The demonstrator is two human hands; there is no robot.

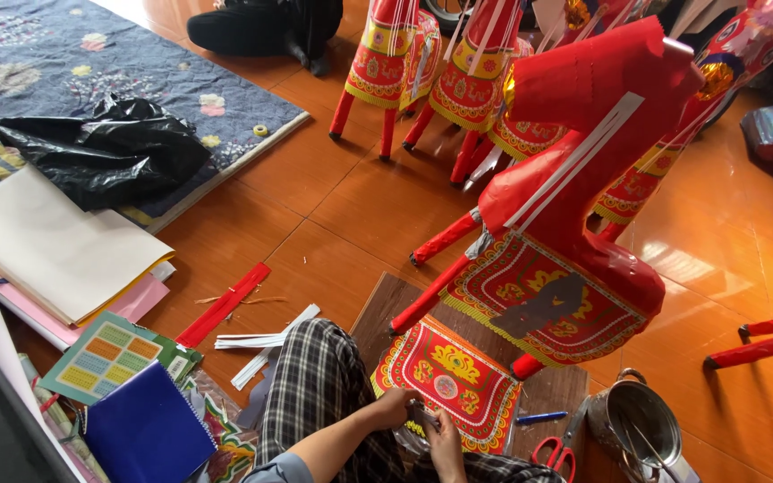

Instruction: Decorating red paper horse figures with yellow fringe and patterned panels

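A red paper horse (574, 179) lies tilted on a wooden board (386, 304) in front of me, with a patterned red-and-gold saddle cloth (547, 304) on its flank. A second red-and-gold patterned sheet (449, 376) lies flat on the board near my knees. My left hand (395, 407) and my right hand (440, 443) meet at that sheet's near edge, fingers pinched on it and on a small item between them that I cannot make out.
Red-handled scissors (558, 452), a blue pen (540, 417) and a metal pot (644, 420) sit at the right. White paper strips (257, 342), a red strip (224, 304), paper stacks (55, 246), a black bag (105, 148) lie left. More paper horses (422, 63) stand behind. A seated person (261, 27) is far back.
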